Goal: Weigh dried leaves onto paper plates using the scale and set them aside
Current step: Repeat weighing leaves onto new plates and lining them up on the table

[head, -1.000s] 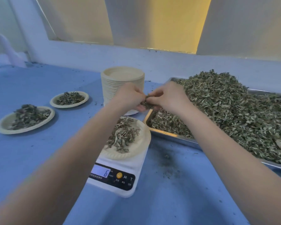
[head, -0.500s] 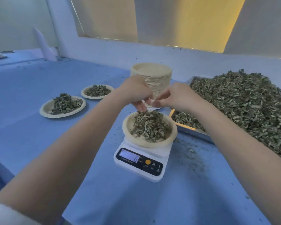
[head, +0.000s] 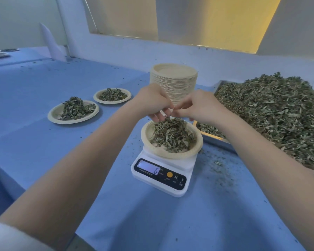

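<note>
A white digital scale [head: 159, 178] on the blue table shows 6 on its display. On it sits a paper plate [head: 170, 155] holding a heap of dried leaves [head: 172, 134]. My left hand [head: 152, 102] and my right hand [head: 198, 105] hover just above the plate's far edge, fingertips meeting. Both pinch a small bit of dried leaf between them, right over the heap. A metal tray [head: 217, 140] to the right is piled high with loose dried leaves [head: 272, 113].
A tall stack of unused paper plates [head: 173, 80] stands behind my hands. Two filled plates lie to the left, the nearer plate [head: 53, 117] and the farther plate [head: 127, 98]. Leaf crumbs are scattered on the blue table [head: 43, 151]. A wall runs close behind.
My hands came down from beside the plate stack to just over the plate on the scale. The clump they held is now only a small bit. The view shifted left.
</note>
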